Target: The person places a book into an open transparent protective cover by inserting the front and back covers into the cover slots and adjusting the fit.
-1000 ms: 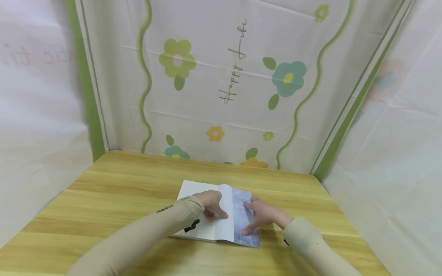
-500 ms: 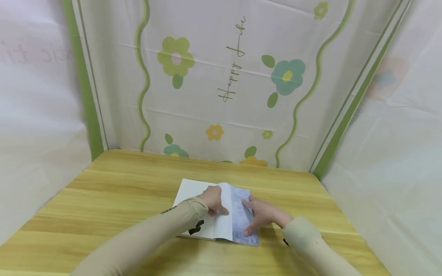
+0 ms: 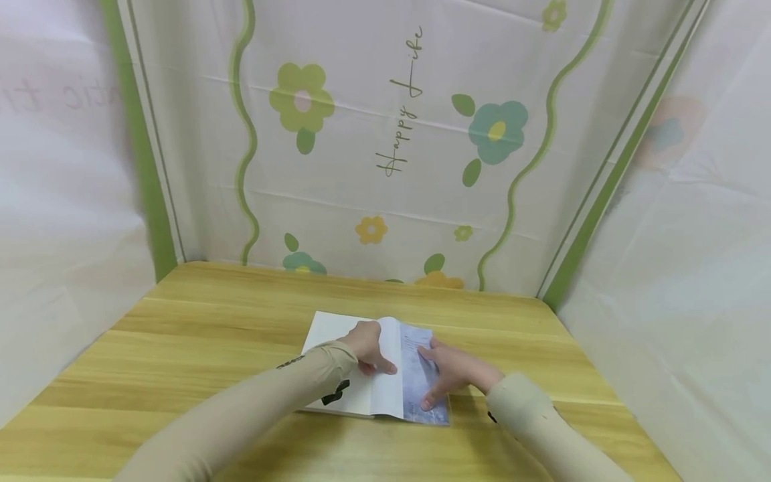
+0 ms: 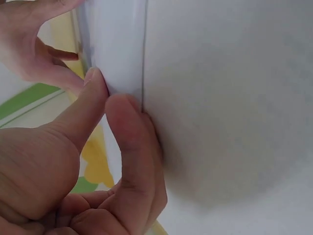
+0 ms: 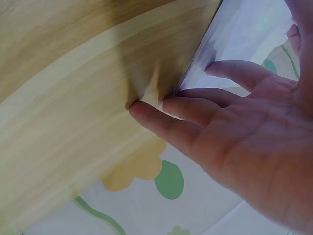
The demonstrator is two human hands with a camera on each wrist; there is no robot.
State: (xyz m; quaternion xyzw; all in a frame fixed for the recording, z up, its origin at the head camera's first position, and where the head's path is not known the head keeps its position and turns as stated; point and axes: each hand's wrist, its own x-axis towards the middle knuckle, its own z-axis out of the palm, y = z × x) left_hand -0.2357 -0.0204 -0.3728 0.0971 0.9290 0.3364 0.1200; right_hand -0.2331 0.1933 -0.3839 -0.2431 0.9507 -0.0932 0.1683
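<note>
An open book (image 3: 325,326) lies on the wooden table. A raised white strip (image 3: 388,398) runs along its middle, and a pale blue printed sheet (image 3: 412,381) lies to the right. My left hand (image 3: 369,345) reaches over the white page with fingers curled. Its thumb and index finger bear on the white strip from either side, close together in the left wrist view. Spread over the blue sheet's right edge is my right hand (image 3: 458,369). Its thumb rests near the lower corner; in the right wrist view two fingertips (image 5: 134,106) reach the table beside the book.
The wooden table (image 3: 211,348) extends around the book on all sides. A white curtain (image 3: 349,167) with printed flowers hangs behind the table's far edge, and white sheets (image 3: 66,234) flank it left and right.
Both hands keep nearly the same place on the book. The right fingers shift slightly at the blue sheet's edge, and the whole head view drifts a little.
</note>
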